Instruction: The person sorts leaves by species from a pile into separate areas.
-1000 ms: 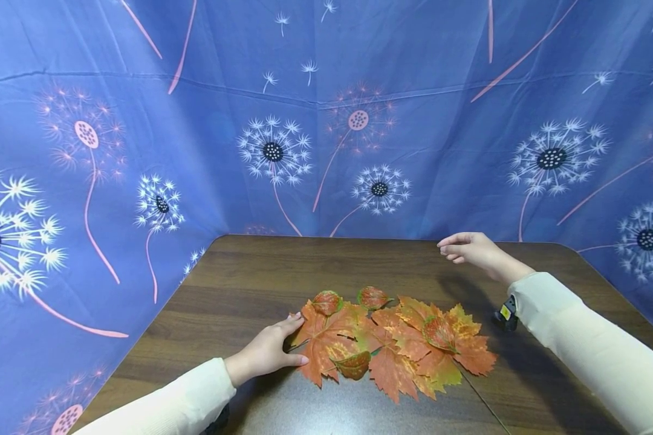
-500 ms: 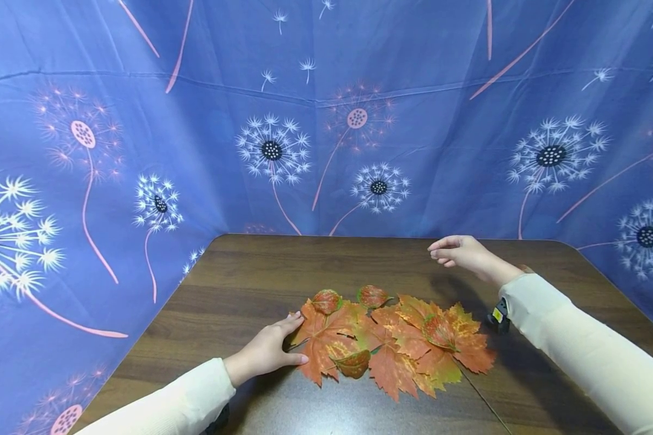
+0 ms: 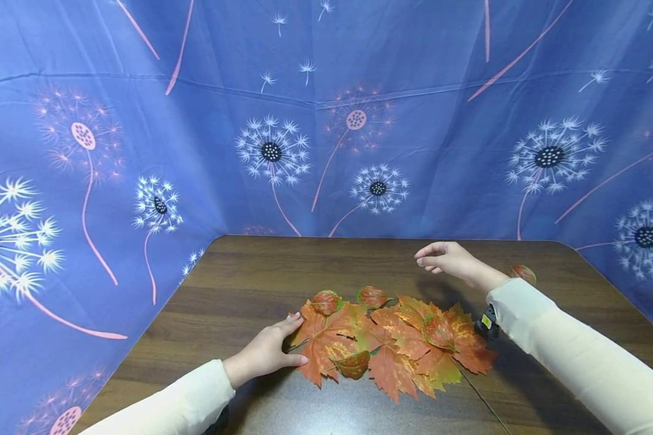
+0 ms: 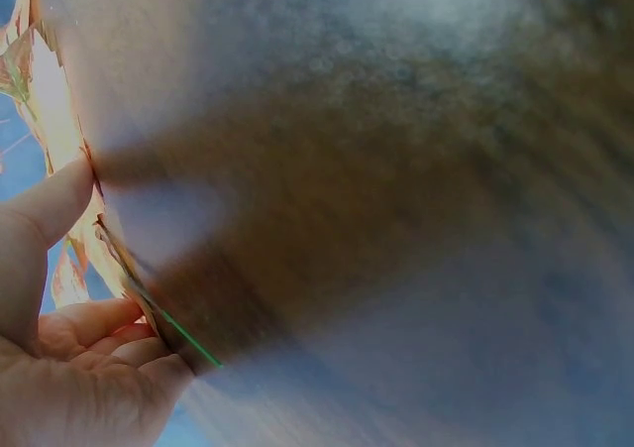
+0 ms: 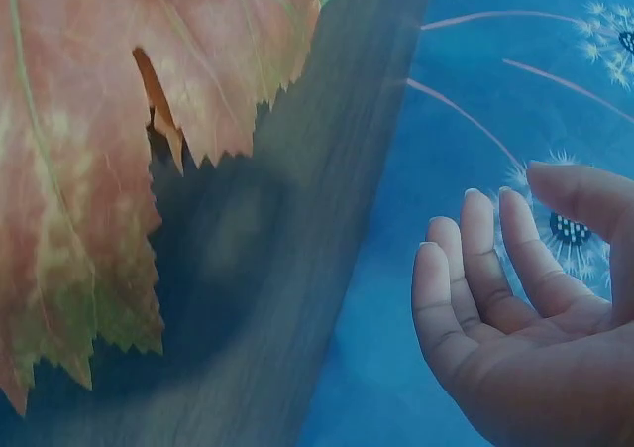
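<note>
1. Several overlapping orange maple leaves [image 3: 394, 371] spread on the wooden table [image 3: 239, 272] from the left hand's fingertips rightward, reaching nearer the person than the right hand.
2. The left hand [image 3: 272, 349] has its thumb and fingers spread apart, touching the leaves' left edge without a visible pinch. This contact probably steadies light foliage that would slide easily.
3. The right hand [image 3: 450, 263] hangs loosely curled above the table, thumb apart from the fingers, pinching nothing; it is raised clear of the leaves, perhaps to avoid disturbing them.
4. Just past the left fingertips, 2 small red-green leaves [image 3: 326, 302] lie along the far edge; 2 more sit farther right and nearer the person. They seem layered on top for display.
5. Beyond the right wrist, 1 reddish leaf [image 3: 524, 273] is partly hidden by the sleeve [image 3: 571, 338], so why it lies apart is unclear.
6. Below the right hand, a thin stem [image 3: 481, 393] trails toward the person.
</note>
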A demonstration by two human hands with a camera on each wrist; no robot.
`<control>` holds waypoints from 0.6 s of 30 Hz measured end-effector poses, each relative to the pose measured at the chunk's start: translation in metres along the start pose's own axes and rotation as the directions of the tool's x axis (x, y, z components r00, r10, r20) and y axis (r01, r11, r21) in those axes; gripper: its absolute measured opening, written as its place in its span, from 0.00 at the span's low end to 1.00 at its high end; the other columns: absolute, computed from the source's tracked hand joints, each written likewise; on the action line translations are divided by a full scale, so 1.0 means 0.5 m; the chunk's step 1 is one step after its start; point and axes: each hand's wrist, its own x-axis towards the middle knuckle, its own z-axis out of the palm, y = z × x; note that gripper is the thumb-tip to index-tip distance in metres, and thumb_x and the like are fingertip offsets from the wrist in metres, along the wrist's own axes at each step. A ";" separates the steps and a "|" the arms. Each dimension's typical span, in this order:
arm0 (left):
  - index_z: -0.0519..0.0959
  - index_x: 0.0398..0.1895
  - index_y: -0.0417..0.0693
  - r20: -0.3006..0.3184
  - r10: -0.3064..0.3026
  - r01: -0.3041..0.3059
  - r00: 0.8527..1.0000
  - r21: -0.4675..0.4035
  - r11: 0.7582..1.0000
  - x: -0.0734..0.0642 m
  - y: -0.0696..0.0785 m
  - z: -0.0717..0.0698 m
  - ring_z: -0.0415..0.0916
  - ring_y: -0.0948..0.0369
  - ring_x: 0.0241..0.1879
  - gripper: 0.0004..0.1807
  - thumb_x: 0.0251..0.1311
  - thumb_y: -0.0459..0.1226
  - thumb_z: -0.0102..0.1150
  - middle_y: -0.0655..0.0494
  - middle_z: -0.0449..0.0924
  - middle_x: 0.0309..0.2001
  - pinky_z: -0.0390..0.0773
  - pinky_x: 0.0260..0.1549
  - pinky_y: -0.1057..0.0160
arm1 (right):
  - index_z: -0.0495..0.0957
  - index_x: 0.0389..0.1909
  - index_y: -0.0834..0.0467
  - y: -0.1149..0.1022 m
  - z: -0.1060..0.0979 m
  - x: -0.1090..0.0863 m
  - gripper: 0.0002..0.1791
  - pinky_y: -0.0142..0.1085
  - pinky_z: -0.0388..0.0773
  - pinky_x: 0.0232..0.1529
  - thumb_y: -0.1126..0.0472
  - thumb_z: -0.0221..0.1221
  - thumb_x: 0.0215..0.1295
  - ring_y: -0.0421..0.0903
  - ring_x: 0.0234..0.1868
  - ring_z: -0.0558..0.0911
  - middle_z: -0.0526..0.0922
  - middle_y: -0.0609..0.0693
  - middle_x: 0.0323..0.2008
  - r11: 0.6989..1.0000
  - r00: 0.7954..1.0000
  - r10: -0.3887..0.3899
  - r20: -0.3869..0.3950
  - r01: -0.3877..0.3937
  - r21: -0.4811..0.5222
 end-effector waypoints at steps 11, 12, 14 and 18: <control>0.64 0.69 0.33 -0.006 -0.002 0.002 1.000 0.004 1.000 0.000 0.000 -0.002 0.59 0.41 0.70 0.45 0.51 0.46 0.72 0.38 0.61 0.71 0.61 0.66 0.41 | 0.75 0.54 0.67 -0.009 0.033 0.009 0.21 0.50 0.77 0.52 0.56 0.59 0.68 0.44 0.43 0.82 0.81 0.61 0.51 0.999 0.998 -0.039 0.044 0.040 -0.004; 0.64 0.69 0.33 -0.007 0.002 -0.002 1.000 0.006 1.000 0.000 0.000 -0.003 0.59 0.41 0.70 0.45 0.51 0.46 0.72 0.38 0.61 0.71 0.61 0.66 0.41 | 0.75 0.54 0.67 -0.011 0.036 0.010 0.21 0.50 0.77 0.52 0.57 0.59 0.68 0.44 0.42 0.82 0.81 0.61 0.51 0.999 0.998 -0.035 0.045 0.035 -0.001; 0.64 0.68 0.32 -0.007 0.008 -0.007 1.000 0.007 1.000 0.001 0.001 -0.003 0.59 0.41 0.70 0.45 0.51 0.46 0.72 0.37 0.61 0.71 0.61 0.66 0.40 | 0.75 0.54 0.67 -0.015 0.042 0.012 0.21 0.49 0.78 0.51 0.57 0.59 0.67 0.43 0.41 0.81 0.81 0.62 0.51 0.999 0.998 -0.034 0.053 0.034 -0.001; 0.64 0.69 0.32 -0.005 0.007 -0.007 1.000 0.001 1.000 0.000 0.001 -0.005 0.58 0.41 0.70 0.45 0.52 0.46 0.72 0.37 0.60 0.71 0.61 0.66 0.40 | 0.75 0.55 0.68 -0.025 0.055 0.019 0.21 0.47 0.78 0.51 0.57 0.59 0.67 0.43 0.40 0.80 0.81 0.62 0.50 0.999 0.997 -0.034 0.069 0.034 -0.006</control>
